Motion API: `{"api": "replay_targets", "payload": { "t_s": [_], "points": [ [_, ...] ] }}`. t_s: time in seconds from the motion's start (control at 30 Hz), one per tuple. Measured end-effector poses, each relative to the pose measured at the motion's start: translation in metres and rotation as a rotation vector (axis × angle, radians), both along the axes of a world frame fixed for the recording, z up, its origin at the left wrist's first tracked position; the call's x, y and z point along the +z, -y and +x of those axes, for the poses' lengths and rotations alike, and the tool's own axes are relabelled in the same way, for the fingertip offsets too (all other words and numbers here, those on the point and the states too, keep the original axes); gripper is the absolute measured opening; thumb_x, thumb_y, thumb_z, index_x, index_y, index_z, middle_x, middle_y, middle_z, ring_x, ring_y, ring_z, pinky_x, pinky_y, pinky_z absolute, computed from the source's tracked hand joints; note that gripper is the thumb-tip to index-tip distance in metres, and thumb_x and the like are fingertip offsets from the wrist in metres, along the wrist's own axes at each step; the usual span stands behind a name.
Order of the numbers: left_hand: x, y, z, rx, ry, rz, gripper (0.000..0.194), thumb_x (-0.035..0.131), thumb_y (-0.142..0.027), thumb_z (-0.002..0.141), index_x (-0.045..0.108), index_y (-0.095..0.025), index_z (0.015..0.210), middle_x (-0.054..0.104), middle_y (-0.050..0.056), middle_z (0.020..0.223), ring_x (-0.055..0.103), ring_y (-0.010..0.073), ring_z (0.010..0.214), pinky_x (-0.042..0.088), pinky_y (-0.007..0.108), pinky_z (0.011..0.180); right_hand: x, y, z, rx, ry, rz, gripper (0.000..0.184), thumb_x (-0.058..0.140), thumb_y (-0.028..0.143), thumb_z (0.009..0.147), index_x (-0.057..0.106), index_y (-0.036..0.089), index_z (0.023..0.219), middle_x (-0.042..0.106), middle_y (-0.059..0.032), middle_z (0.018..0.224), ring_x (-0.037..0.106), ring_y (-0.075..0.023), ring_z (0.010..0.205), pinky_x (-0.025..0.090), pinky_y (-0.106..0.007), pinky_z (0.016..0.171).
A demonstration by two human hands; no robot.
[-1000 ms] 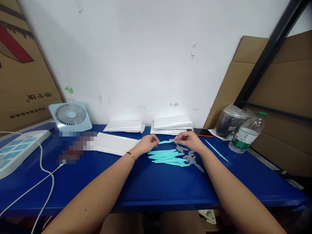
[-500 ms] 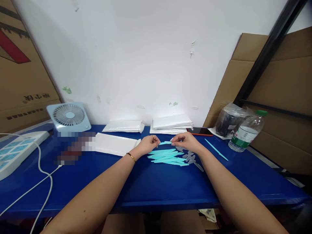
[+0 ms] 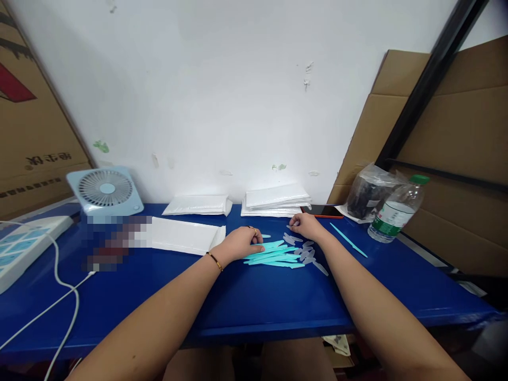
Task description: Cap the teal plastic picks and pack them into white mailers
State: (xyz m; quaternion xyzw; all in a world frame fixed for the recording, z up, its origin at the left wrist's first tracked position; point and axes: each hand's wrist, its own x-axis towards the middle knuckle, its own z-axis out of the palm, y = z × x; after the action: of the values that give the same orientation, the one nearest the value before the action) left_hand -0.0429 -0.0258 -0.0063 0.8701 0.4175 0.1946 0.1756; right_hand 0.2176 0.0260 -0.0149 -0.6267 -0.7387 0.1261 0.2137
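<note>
A pile of teal eyebrow razors (image 3: 273,256) lies on the blue table, their slim handles roughly side by side. At its left end is my left hand (image 3: 241,243), fingers curled and thumb against the razors. The tip of one teal razor (image 3: 266,236) shows just past those fingers. Right of the pile, several clear plastic caps (image 3: 305,254) are scattered. My right hand (image 3: 306,226) is above them, thumb and forefinger pinched on a small clear cap (image 3: 290,227). Another teal razor (image 3: 349,241) lies alone farther right.
White padded envelopes (image 3: 275,198) are stacked by the wall, with another envelope (image 3: 186,235) flat at left. A phone (image 3: 323,211), a water bottle (image 3: 392,214) and a bagged dark item (image 3: 361,196) stand right. A fan (image 3: 106,190) and power strip (image 3: 34,248) occupy the left.
The hands have parted from the one razor both were pinching. My left hand has come down to the pile's left end; my right has shifted slightly right, to the clear caps.
</note>
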Motion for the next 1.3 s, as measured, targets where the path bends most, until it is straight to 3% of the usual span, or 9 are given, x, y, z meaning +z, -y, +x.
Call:
{"api": "replay_targets", "payload": {
  "t_s": [0.17,0.33,0.47,0.57,0.67,0.87,1.03,1.13,1.3],
  "points": [
    [-0.003,0.000,0.002,0.015,0.019,-0.065,0.021,0.058,-0.040,0.071,0.064,-0.020,0.072,0.064,0.002,0.072,0.055,0.0148,0.060,0.035,0.023,0.051,0.003,0.004,0.003,0.036,-0.027,-0.086,0.012,0.064,0.016,0.062,0.067,0.015,0.073,0.067,-0.0045,0.072,0.060,-0.0143,0.063,0.043,-0.021,0.054],
    [-0.001,-0.001,0.000,0.089,0.147,-0.090,0.027,0.050,-0.043,0.077,0.061,-0.019,0.077,0.063,0.002,0.071,0.055,0.0148,0.061,0.036,0.023,0.052,0.006,0.007,0.004,0.035,-0.071,-0.038,0.006,0.062,0.017,0.063,0.062,0.016,0.069,0.065,-0.0036,0.069,0.058,-0.0138,0.062,0.043,-0.022,0.055],
    [-0.001,-0.005,-0.002,0.116,0.217,-0.124,0.029,0.049,-0.045,0.077,0.059,-0.018,0.079,0.063,0.002,0.071,0.055,0.0141,0.062,0.038,0.022,0.052,0.012,0.011,0.000,0.099,-0.471,0.008,0.024,0.061,0.029,0.070,0.058,0.017,0.091,0.060,0.0007,0.061,0.057,-0.0117,0.052,0.043,-0.021,0.048],
    [-0.002,-0.007,-0.003,0.096,0.266,-0.207,0.030,0.049,-0.045,0.076,0.059,-0.017,0.080,0.063,0.002,0.072,0.057,0.0137,0.063,0.041,0.022,0.054,0.021,0.018,-0.006,0.186,-0.852,-0.023,0.030,0.067,0.037,0.068,0.058,0.016,0.086,0.061,-0.0010,0.063,0.060,-0.0128,0.057,0.044,-0.021,0.049],
    [-0.002,-0.008,-0.003,0.091,0.298,-0.241,0.031,0.049,-0.045,0.076,0.058,-0.016,0.081,0.063,0.003,0.072,0.058,0.0133,0.063,0.043,0.021,0.055,0.027,0.025,-0.013,0.247,-0.986,-0.060,0.030,0.070,0.039,0.065,0.058,0.015,0.080,0.063,-0.0023,0.065,0.061,-0.0128,0.059,0.043,-0.020,0.049],
    [0.000,-0.007,-0.004,0.102,0.304,-0.234,0.030,0.050,-0.044,0.076,0.059,-0.016,0.081,0.064,0.002,0.073,0.058,0.0125,0.063,0.043,0.021,0.056,0.028,0.030,-0.021,0.311,-0.997,-0.053,0.028,0.072,0.036,0.066,0.061,0.015,0.080,0.065,-0.0020,0.067,0.063,-0.0132,0.062,0.047,-0.021,0.053],
    [0.001,-0.006,-0.005,0.080,0.315,-0.242,0.033,0.049,-0.047,0.076,0.059,-0.016,0.081,0.064,0.002,0.073,0.057,0.0127,0.065,0.043,0.021,0.057,0.025,0.034,-0.027,0.350,-0.943,-0.159,0.030,0.073,0.037,0.064,0.063,0.015,0.082,0.068,-0.0040,0.072,0.066,-0.0171,0.072,0.050,-0.026,0.063],
    [0.002,-0.006,-0.007,0.124,0.252,-0.171,0.032,0.048,-0.045,0.078,0.060,-0.016,0.082,0.064,0.002,0.074,0.056,0.0132,0.065,0.041,0.021,0.055,0.025,0.034,-0.027,0.366,-0.812,-0.191,0.033,0.070,0.040,0.065,0.065,0.015,0.085,0.068,-0.0056,0.073,0.066,-0.0188,0.074,0.050,-0.027,0.063],
    [0.006,-0.006,-0.011,0.303,0.056,0.077,0.020,0.052,-0.033,0.078,0.063,-0.020,0.087,0.065,0.003,0.085,0.058,0.0157,0.078,0.040,0.023,0.065,0.025,0.028,-0.013,0.229,-0.333,-0.015,0.029,0.066,0.042,0.065,0.068,0.015,0.074,0.061,-0.0012,0.057,0.056,-0.0125,0.053,0.040,-0.022,0.050]
  ]
}}
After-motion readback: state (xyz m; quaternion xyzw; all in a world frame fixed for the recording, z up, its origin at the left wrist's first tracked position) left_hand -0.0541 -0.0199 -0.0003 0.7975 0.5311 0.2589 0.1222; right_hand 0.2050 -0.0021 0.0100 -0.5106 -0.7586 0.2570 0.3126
